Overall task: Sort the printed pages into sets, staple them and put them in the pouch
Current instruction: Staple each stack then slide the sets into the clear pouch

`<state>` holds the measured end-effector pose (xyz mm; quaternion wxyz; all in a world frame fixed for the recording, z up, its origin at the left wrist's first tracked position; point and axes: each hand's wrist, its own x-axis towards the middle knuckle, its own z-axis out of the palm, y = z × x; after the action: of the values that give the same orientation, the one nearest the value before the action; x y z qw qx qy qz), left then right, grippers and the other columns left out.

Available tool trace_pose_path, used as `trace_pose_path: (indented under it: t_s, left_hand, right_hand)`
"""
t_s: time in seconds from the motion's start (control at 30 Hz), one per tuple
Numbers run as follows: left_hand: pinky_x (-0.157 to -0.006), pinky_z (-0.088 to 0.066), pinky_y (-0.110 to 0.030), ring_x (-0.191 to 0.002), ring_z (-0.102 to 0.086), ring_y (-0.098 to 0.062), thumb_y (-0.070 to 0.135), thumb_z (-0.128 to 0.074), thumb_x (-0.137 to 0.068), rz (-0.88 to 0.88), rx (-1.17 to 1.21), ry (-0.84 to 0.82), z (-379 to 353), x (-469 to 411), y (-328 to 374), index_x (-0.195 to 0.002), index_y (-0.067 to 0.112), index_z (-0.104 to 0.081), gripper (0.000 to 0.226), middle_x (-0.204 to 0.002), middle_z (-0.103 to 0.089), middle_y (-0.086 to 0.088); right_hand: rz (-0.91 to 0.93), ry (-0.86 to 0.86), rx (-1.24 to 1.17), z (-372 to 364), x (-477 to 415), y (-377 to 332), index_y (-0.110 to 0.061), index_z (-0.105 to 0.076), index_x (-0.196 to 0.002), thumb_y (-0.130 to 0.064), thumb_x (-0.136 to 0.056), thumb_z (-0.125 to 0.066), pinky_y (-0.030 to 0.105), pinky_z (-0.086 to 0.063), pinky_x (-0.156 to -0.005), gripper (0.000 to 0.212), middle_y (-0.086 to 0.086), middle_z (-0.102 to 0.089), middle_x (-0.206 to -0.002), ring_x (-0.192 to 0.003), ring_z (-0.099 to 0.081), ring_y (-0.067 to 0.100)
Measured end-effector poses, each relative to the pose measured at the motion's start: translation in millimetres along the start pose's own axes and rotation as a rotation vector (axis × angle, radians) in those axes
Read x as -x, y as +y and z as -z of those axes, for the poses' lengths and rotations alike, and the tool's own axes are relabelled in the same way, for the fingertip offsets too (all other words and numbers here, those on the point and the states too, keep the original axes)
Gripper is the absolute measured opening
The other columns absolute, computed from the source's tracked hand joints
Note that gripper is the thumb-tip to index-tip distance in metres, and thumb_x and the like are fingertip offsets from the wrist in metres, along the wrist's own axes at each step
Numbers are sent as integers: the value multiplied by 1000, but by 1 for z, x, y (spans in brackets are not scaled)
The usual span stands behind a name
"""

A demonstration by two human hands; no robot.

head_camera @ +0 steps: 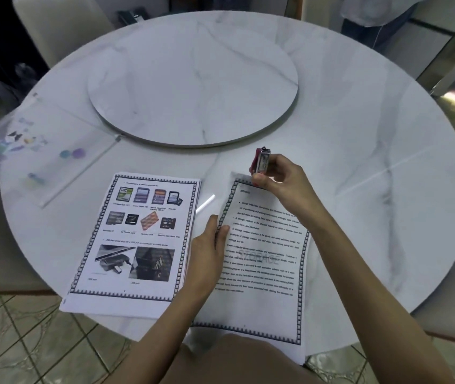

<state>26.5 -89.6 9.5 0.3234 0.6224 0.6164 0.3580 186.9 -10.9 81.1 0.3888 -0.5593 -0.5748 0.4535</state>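
A round marbled table [359, 189] is being used as the support. A round turntable [193, 79] is being carried at its middle, beyond the right hand [281, 178]. A stack of printed pages [137, 239] is being borne just left of the left hand [207, 256], and a clear pouch [40, 151] farther left. A set of text pages [265, 267] is being supported beneath both hands, its near end overhanging the edge.

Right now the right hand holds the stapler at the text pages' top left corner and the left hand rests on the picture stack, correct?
No. The head view shows the left hand pinching the left edge of the text pages, not resting on the picture stack. The right hand does hold the stapler at their top left corner.
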Motion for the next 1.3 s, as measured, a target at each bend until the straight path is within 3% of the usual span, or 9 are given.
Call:
trace_pose_path:
  t_s: [0.13, 0.3, 0.37, 0.47, 0.57, 0.67, 0.8, 1.07, 1.3]
  left_hand:
    - [-51, -37, -7, -55, -53, 2, 25, -41, -97, -16, 22, -4, -3, 3, 4, -101, 15, -47, 13, -65, -49, 17]
    - [-57, -45, -12, -65, -56, -1, 27, -41, -96, -14, 33, 16, -2, 3, 4, -110, 9, -52, 25, -78, -58, 7]
    - [-57, -47, -16, -64, -57, -1, 27, -41, -96, -14, 30, 18, -1, 4, 4, -109, 10, -52, 24, -76, -58, 9]
    - [-51, -39, -7, -59, -55, 3, 26, -41, -96, -12, 31, 11, 0, 5, 3, -101, 17, -48, 12, -69, -52, 17]
    - [-53, -45, -16, -60, -55, -4, 29, -40, -96, -11, 25, 10, 0, 4, 2, -104, 12, -50, 22, -70, -57, 8]
    - [-61, -51, -32, -66, -61, -15, 31, -39, -96, 1, 32, 9, 0, 2, 2, -108, 11, -51, 25, -77, -64, -3]
    - [-60, -51, -26, -65, -60, -10, 32, -38, -96, 12, 37, -6, 2, 2, 1, -109, 13, -50, 26, -78, -63, 0]
    - [-65, -54, -36, -72, -64, -16, 31, -38, -96, 33, 45, -31, 2, 1, 0, -110, 11, -50, 26, -84, -66, -4]
    - [-64, -54, -33, -71, -63, -15, 29, -38, -97, 25, 33, -41, 2, 0, 0, -111, 10, -50, 26, -83, -65, -1]
  right_hand:
    - [9, -46, -17, -2, 0, -7, -15, -59, -107, -19, -81, -68, 8, -44, -83, 28, -3, -68, -101, -92, -63, 2]
    - [-12, -122, -78, -1, 0, -13, -21, -60, -101, -22, -79, -70, 14, -48, -85, 24, -7, -68, -95, -87, -65, -1]
    - [-32, -172, -93, 0, 0, -13, -23, -59, -99, -20, -81, -68, 16, -49, -87, 20, -5, -68, -95, -85, -66, 2]
    - [-52, -218, -110, -1, -1, -12, -23, -59, -98, -15, -83, -66, 16, -50, -86, 18, -4, -68, -94, -83, -66, 2]
    - [-50, -212, -79, -4, -1, -12, -18, -57, -103, -14, -83, -66, 18, -49, -90, 22, -4, -67, -99, -91, -65, 4]
    - [-40, -226, -58, -7, -1, -13, -13, -55, -108, -11, -83, -66, 11, -48, -84, 27, -9, -67, -102, -95, -61, -5]
    - [-38, -250, -64, -8, -1, -14, -14, -55, -105, -9, -84, -64, 10, -48, -80, 23, -9, -66, -101, -97, -61, -2]
    - [-88, -309, -35, -3, -5, -17, -13, -56, -115, -14, -84, -64, 16, -49, -87, 32, -10, -65, -104, -95, -62, -2]
    - [-79, -259, 11, -6, -6, -15, -22, -61, -98, -9, -79, -70, 17, -44, -97, 25, -12, -67, -100, -100, -61, -1]
